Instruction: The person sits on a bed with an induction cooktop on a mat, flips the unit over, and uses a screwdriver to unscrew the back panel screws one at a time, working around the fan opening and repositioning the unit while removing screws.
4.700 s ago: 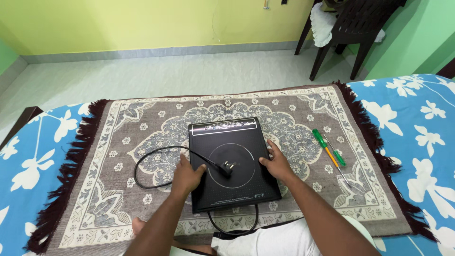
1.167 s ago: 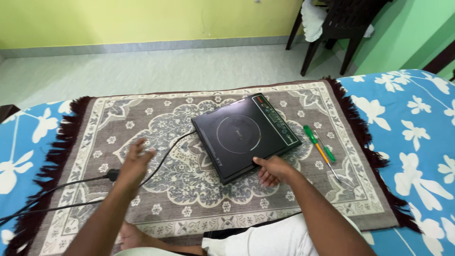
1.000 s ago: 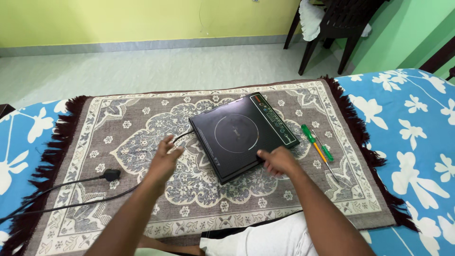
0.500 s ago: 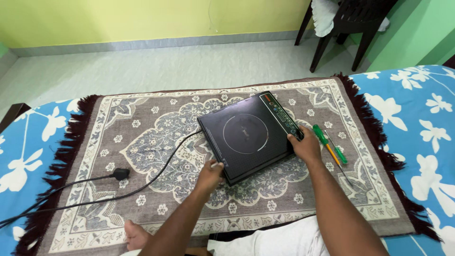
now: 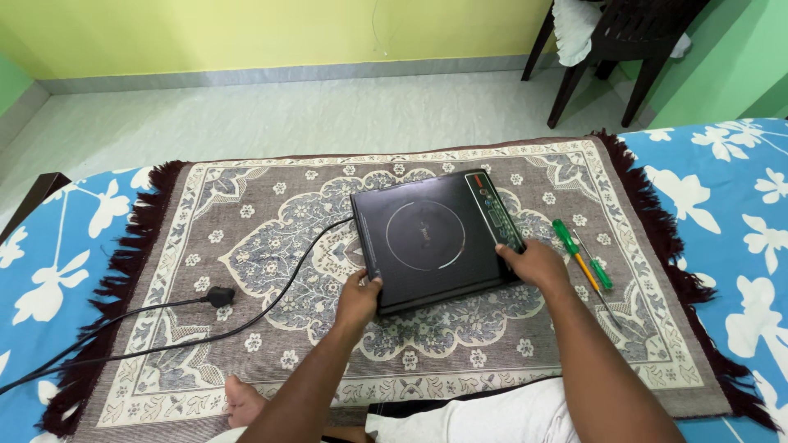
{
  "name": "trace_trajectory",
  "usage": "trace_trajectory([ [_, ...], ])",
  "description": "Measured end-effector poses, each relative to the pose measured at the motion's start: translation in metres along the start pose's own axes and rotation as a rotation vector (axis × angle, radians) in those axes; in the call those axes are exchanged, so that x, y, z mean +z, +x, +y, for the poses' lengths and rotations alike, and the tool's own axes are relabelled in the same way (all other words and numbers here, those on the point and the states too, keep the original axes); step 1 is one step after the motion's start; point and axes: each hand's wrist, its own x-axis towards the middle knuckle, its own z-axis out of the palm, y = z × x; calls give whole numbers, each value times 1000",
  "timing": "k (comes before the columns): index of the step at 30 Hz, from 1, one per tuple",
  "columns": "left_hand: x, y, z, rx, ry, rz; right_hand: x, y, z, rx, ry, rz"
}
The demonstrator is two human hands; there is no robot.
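Observation:
A black flat induction cooktop lies on a patterned grey rug, its control strip along the right side. My left hand grips its near left corner. My right hand holds its near right corner by the control strip. The cooktop's black cord runs off its left side across the rug to a plug lying loose near the left fringe.
Two screwdrivers, one with a green handle and a smaller green one, lie on the rug right of the cooktop. A blue floral sheet lies under the rug. A dark chair stands at the back right. My bare foot rests near the front edge.
The plug and cord were pulled off the cooktop and laid out to the left. The cooktop was turned so its control strip faces right, and both hands now hold its near corners.

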Motion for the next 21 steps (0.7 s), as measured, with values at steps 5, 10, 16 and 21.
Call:
trace_trajectory([
  [5, -28, 7, 15, 125, 37, 139, 7, -9, -4, -40, -89, -192],
  [10, -89, 8, 59, 295, 472, 373, 14, -21, -5, -35, -193, -333],
  [16, -206, -10, 82, 301, 730, 632, 16, -16, 1, -44, -92, -419],
  [21, -279, -39, 64, 191, 854, 822, 25, -14, 0, -19, -161, -507],
])
